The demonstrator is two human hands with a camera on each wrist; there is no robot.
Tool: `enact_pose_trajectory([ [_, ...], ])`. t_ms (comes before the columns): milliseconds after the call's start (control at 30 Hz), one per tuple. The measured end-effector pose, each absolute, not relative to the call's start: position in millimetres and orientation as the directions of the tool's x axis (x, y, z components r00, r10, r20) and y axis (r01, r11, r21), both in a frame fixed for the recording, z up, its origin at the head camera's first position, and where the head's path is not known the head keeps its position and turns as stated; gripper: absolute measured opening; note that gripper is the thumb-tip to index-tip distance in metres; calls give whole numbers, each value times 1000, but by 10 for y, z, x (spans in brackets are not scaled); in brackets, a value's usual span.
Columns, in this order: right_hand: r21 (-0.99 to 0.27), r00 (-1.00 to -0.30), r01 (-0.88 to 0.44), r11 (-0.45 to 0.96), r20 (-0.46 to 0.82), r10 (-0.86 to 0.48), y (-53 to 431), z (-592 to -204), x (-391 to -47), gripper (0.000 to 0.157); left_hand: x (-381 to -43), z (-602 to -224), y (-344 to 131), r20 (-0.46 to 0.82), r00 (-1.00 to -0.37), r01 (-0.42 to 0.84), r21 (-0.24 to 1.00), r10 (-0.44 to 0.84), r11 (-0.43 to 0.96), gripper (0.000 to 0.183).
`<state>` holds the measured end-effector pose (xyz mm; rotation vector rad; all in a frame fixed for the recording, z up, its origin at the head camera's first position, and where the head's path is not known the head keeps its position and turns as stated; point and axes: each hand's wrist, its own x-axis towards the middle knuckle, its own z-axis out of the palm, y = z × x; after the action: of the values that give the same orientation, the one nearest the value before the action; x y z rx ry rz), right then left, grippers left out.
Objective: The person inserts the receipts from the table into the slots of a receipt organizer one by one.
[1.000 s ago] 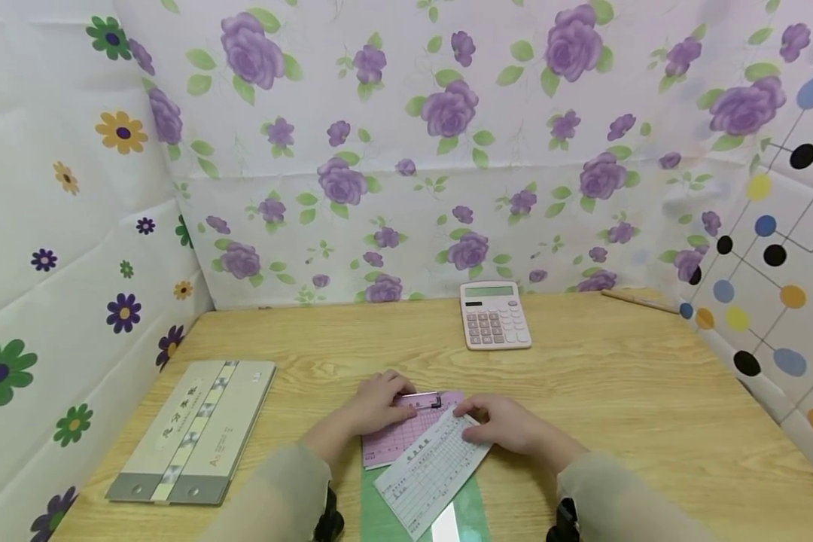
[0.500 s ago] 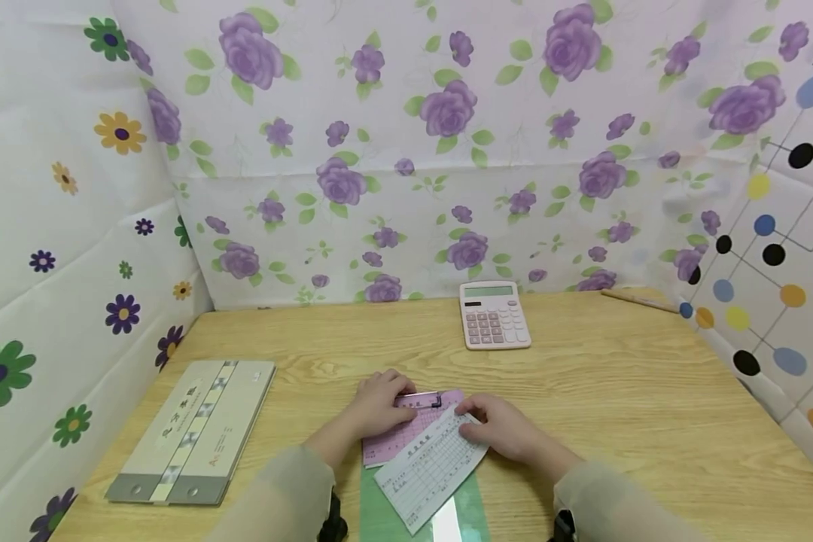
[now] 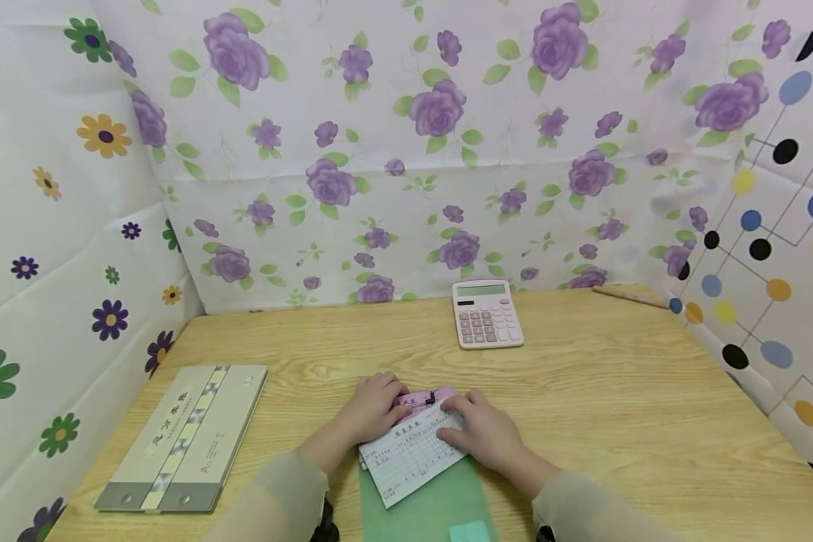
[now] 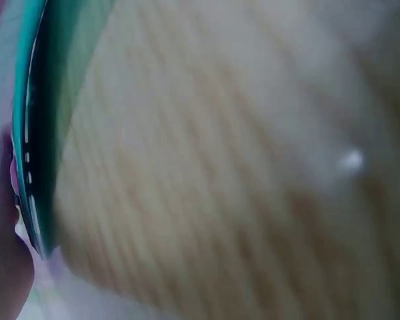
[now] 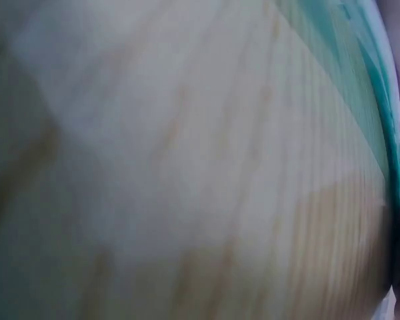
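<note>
In the head view a green clipboard (image 3: pixel 440 493) lies before me, its clip (image 3: pixel 430 398) at the far end. A pink printed form (image 3: pixel 416 402) sits under the clip, mostly covered by a white printed form (image 3: pixel 409 452) lying aslant. My left hand (image 3: pixel 373 410) holds the clipboard's upper left corner, thumb towards the clip. My right hand (image 3: pixel 484 430) pinches the white form at its upper right, thumb on top. In the left wrist view the clipboard's edge (image 4: pixel 23 133) shows at the far left; the right wrist view shows its other edge (image 5: pixel 380 100).
A beige paper pad (image 3: pixel 186 436) with a grey lower band lies to the left on the wooden table (image 3: pixel 583 376). A pink calculator (image 3: pixel 488 315) stands at the back, and a thin wooden stick (image 3: pixel 630 296) lies at the back right. Patterned cloths (image 3: pixel 393 135) enclose the sides.
The white form has shifted up and left with my right hand, turning flatter and covering more of the pink form. My left hand stays at the clipboard's corner.
</note>
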<state>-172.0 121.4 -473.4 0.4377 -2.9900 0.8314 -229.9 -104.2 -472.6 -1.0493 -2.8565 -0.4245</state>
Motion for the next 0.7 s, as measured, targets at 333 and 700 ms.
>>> enact_pose_trajectory([
  [333, -442, -962, -268, 856, 74, -264, 1093, -4734, -1743, 39, -2336, -4573, -1058, 102, -740, 665, 256, 665, 701, 25],
  [700, -463, -975, -186, 867, -20, -220, 1051, -4633, -1805, 35, -2333, -4505, -1034, 48, -741, 662, 222, 670, 716, 26],
])
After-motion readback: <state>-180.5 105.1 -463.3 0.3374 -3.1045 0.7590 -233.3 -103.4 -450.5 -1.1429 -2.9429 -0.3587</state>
